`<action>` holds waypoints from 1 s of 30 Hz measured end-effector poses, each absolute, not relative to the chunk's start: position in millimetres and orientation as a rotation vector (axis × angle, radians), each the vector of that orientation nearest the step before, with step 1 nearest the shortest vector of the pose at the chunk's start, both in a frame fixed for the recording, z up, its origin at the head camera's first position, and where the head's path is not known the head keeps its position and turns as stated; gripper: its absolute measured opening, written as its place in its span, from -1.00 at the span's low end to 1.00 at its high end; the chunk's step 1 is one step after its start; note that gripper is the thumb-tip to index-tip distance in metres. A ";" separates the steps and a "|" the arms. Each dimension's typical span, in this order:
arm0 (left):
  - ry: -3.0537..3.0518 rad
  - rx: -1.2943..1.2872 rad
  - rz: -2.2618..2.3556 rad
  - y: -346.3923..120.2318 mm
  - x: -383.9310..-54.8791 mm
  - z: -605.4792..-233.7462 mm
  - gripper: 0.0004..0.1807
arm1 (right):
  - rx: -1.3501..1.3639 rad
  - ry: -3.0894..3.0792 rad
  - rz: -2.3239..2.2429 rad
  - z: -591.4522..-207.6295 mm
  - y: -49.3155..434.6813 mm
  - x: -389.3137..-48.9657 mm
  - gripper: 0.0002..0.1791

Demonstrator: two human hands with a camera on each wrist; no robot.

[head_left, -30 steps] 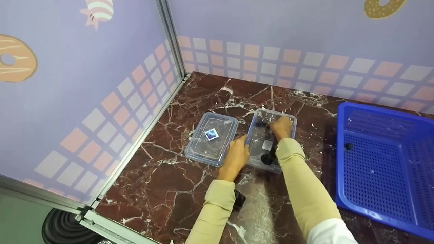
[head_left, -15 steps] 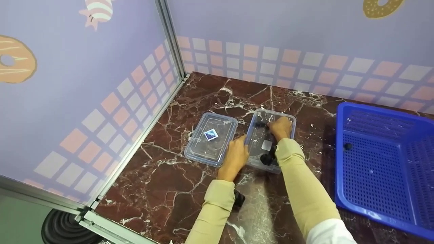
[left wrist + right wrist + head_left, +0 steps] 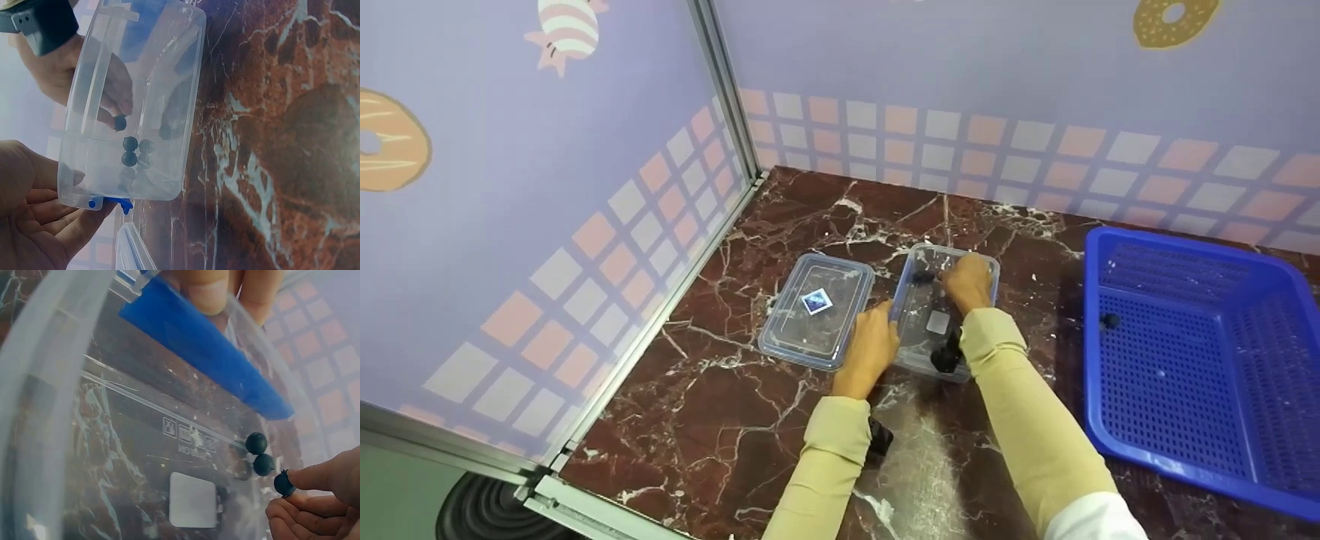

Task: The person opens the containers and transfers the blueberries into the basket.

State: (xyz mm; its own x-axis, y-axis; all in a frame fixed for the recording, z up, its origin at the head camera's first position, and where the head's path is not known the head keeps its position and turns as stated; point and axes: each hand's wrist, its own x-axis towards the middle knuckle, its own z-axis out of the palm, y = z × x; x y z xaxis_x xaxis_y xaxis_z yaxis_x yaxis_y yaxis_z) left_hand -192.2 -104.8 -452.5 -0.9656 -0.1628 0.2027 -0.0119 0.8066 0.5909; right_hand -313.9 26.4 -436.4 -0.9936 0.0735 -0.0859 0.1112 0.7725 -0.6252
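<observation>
A clear plastic box (image 3: 913,352) without its lid stands on the marbled table. My left hand (image 3: 871,341) grips its left side wall, thumb over the rim and fingers outside, near a blue clip (image 3: 208,349). Inside the box, my right hand (image 3: 970,281) pinches a dark blueberry (image 3: 284,483) between thumb and fingers. Two more blueberries (image 3: 260,454) lie close together on the box floor just beside it. In the left wrist view, the held berry and the pair (image 3: 129,152) show through the clear wall.
Left of the box lies its clear lid (image 3: 799,337) with a blue sticker (image 3: 817,301). A blue perforated basket (image 3: 1093,360) stands at the right, one small dark berry (image 3: 1111,320) in it. Patterned walls (image 3: 900,67) rise behind and left, meeting at a metal corner post (image 3: 727,90).
The head view has turned a little, so the whole scene sits slightly farther left and lower. Both hands stay at the box in nearly the same pose.
</observation>
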 end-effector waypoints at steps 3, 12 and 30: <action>-2.764 0.136 -0.888 -105.1 -192.6 -452.6 -0.63 | 0.082 2.954 -0.988 -428.8 29.2 -312.3 -0.71; -2.757 0.124 -0.917 -106.3 -191.2 -452.2 -0.62 | -0.014 2.949 -1.076 -405.1 40.8 -307.5 -0.74; -2.726 0.071 -0.920 -104.3 -193.9 -453.4 -0.63 | -0.018 2.907 -1.297 -373.0 91.8 -298.2 -0.69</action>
State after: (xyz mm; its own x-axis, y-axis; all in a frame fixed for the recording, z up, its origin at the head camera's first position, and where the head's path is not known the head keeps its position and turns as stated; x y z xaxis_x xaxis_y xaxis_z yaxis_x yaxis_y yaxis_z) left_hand -193.9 -104.3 -453.4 -0.9642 -0.1291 0.2315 0.0376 0.7979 0.6016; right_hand -298.2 91.8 -373.0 -0.9991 0.0069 0.0425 -0.0270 0.6682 -0.7435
